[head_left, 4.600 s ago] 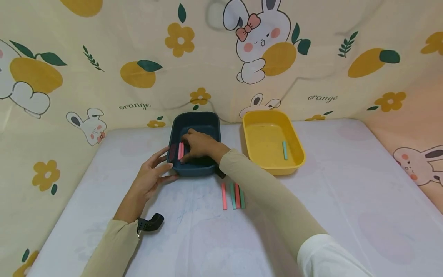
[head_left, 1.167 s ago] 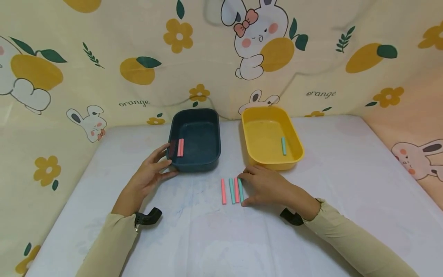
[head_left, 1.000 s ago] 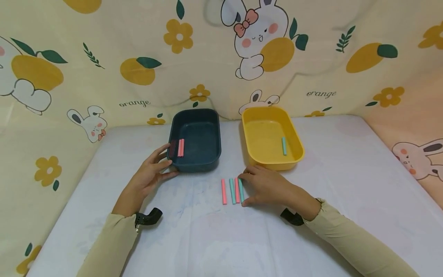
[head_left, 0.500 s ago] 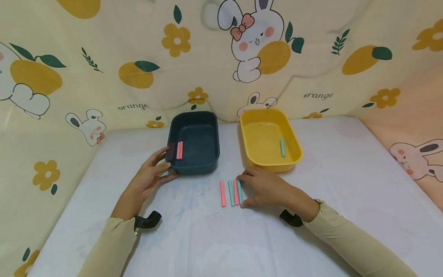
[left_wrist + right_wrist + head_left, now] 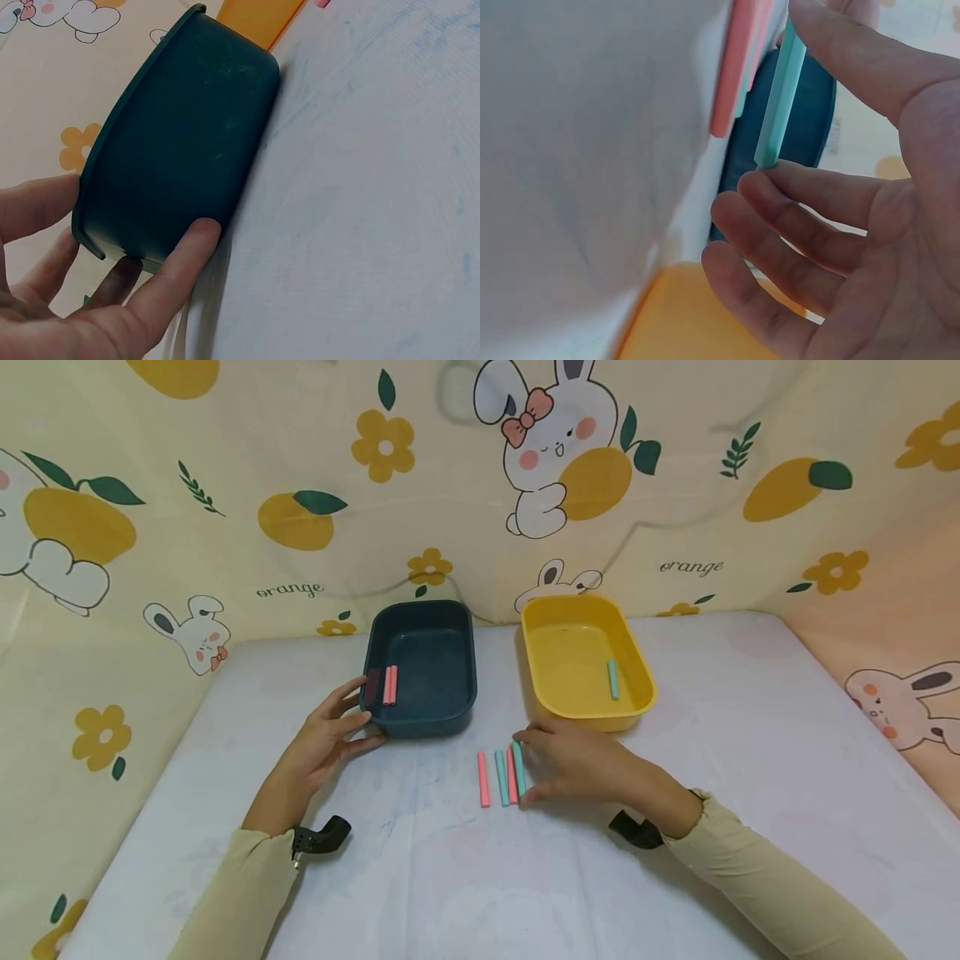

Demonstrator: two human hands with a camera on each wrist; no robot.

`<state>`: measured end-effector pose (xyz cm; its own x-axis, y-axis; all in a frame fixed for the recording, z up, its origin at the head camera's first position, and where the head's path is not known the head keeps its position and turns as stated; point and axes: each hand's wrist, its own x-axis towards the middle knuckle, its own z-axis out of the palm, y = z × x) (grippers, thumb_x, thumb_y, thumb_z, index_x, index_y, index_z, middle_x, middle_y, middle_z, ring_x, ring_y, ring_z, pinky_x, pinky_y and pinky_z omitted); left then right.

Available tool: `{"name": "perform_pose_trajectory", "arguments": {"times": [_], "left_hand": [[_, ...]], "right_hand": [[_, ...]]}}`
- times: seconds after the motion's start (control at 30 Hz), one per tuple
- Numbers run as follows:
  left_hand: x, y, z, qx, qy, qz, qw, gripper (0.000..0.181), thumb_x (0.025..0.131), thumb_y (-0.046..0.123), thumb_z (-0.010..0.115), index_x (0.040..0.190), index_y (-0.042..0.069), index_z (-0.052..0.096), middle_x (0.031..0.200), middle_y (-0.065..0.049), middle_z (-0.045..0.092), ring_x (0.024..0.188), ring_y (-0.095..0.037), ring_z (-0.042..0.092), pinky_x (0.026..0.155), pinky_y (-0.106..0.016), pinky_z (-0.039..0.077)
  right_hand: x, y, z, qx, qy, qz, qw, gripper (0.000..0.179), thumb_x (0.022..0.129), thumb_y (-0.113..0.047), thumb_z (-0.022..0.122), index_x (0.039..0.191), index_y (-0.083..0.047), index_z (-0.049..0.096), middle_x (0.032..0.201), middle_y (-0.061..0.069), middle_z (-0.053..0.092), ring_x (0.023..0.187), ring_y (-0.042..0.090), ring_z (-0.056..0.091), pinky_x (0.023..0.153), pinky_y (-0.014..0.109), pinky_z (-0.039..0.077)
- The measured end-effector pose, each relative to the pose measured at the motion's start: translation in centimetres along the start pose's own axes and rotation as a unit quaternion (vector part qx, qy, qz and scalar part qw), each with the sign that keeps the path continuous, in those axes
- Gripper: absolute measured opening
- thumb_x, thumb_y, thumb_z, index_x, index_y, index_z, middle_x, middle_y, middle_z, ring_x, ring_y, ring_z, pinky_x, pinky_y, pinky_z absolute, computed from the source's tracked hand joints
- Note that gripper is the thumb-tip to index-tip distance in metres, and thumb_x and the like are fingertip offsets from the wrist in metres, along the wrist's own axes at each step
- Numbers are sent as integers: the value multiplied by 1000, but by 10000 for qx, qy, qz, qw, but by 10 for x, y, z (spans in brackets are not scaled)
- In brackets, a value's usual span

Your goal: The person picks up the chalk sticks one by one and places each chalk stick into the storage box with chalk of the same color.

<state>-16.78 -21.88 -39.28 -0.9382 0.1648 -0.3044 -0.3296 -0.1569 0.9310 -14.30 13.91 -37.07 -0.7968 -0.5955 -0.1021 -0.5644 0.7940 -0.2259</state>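
My right hand pinches green stick by both ends, thumb at one, fingertip at other, likely because pink stick crowds its side. Green stick looks just clear of table. My left hand rests on blue tray's corner, fingers spread, not clenched, probably to steady it. Pink pair lies inside; yellow tray holds another green stick. Held stick slim, flat-sided, chalk-like. Both trays smooth, plastic-looking, round-cornered.

Yellow tray ahead, gap beside navy tray
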Motion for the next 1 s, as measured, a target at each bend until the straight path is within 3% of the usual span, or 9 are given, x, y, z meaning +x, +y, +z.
{"name": "perform_pose_trajectory", "arguments": {"times": [0.37, 0.63, 1.0], "left_hand": [[2, -2, 0, -43, 12, 39, 10000, 65, 96, 3, 49, 151, 26, 24, 160, -6, 9, 126, -31, 41, 101, -53, 45], [4, -3, 0, -161, -94, 106, 9998, 66, 95, 4, 53, 152, 25, 24, 158, -5, 13, 116, -23, 47, 100, -50, 48], [2, -2, 0, -13, -58, 134, 9999, 65, 96, 4, 50, 152, 23, 24, 159, -6, 12, 114, -23, 48, 99, -49, 48]], "right_hand": [[-5, 1, -15, 124, 175, 10, 9998, 84, 66, -61, 77, 136, -20, 53, 129, -1, 54, 106, 13, 53, 90, 32, 53], [-11, 1, -26, 180, 475, -87, 9987, 83, 65, -60, 78, 135, -22, 53, 128, -4, 56, 105, 13, 56, 87, 33, 54], [-12, -3, -27, 144, 453, -188, 9987, 82, 65, -61, 77, 135, -25, 53, 128, -5, 56, 107, 13, 56, 86, 32, 54]]}}
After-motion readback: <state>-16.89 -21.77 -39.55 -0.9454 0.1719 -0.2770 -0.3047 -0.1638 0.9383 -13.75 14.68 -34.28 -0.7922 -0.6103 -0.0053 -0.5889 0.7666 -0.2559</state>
